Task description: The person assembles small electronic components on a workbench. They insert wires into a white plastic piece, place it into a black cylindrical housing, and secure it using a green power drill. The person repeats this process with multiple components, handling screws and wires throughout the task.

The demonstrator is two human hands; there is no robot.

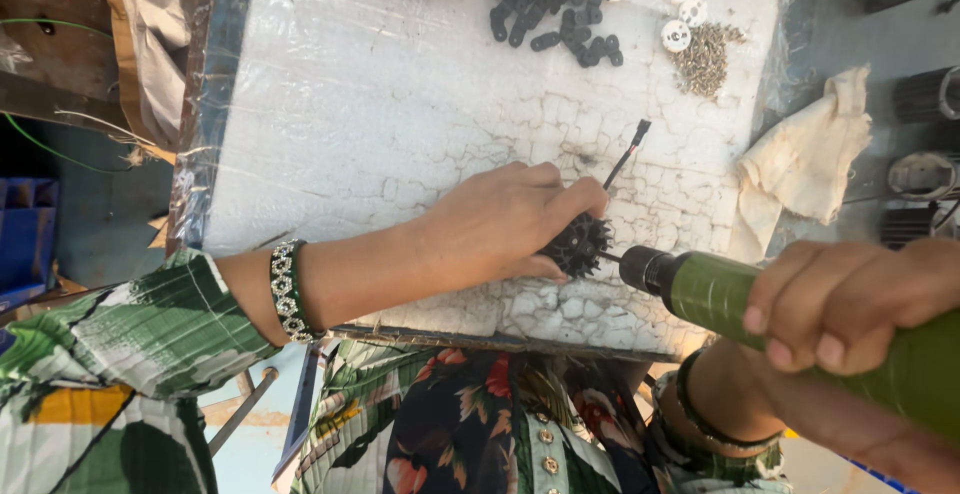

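Observation:
My left hand (500, 224) presses down on a small black finned round part (578, 245) on the cracked white board (400, 104). A thin black wire with a plug (628, 154) runs up from that part. In my right hand (850, 304) I grip a green power screwdriver (730, 299); its black chuck and bit point left and touch the finned part's side.
At the board's far edge lie a heap of several black plastic pieces (550, 4), three white discs (682, 9) and a pile of small screws (703, 59). A cream rag (805, 159) lies to the right, with dark finned housings (925, 94) beyond it. A blue crate (25, 224) sits at left.

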